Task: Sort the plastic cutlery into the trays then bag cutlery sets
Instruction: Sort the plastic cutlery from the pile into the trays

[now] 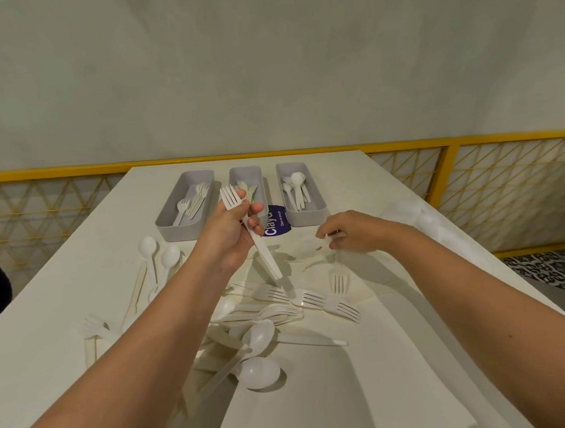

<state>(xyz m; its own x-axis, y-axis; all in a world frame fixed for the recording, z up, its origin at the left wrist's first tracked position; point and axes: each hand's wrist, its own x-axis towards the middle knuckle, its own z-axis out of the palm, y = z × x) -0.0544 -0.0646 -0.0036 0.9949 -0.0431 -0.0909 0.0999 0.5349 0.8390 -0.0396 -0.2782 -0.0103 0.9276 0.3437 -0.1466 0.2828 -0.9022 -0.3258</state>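
The left hand (235, 230) is raised above the table (395, 387) and is closed around a small bundle of white plastic forks (254, 237). The tines point up and away from the person; the handles slope down toward the loose pile. The thumb presses the bundle against the curled fingers.

The right hand (351, 232) hovers above the table, in front of the right tray. Its fingertips are pinched on the handle end of a single fork (339, 277), which hangs with tines downward, just above the table surface. The handle is blurred and partly hard to trace.

Three grey trays stand side by side at the far end of the table:
- The left tray (187, 206) contains forks.
- The middle tray (245, 180) is partly hidden behind the left hand; it contains pale cutlery whose type cannot be determined with certainty.
- The right tray (301, 195) contains spoons.

A dark blue label (277, 225) lies on the table between the middle and right trays.

Unsorted cutlery lies loose on the near half of the table. Forks (311, 301) lie beneath the hands, spoons (260, 371) lie nearer the person, and two further spoons (159, 251) lie left of the left forearm. A clear plastic sheet or bag (414, 213) lies at the right table edge, beyond the right wrist.
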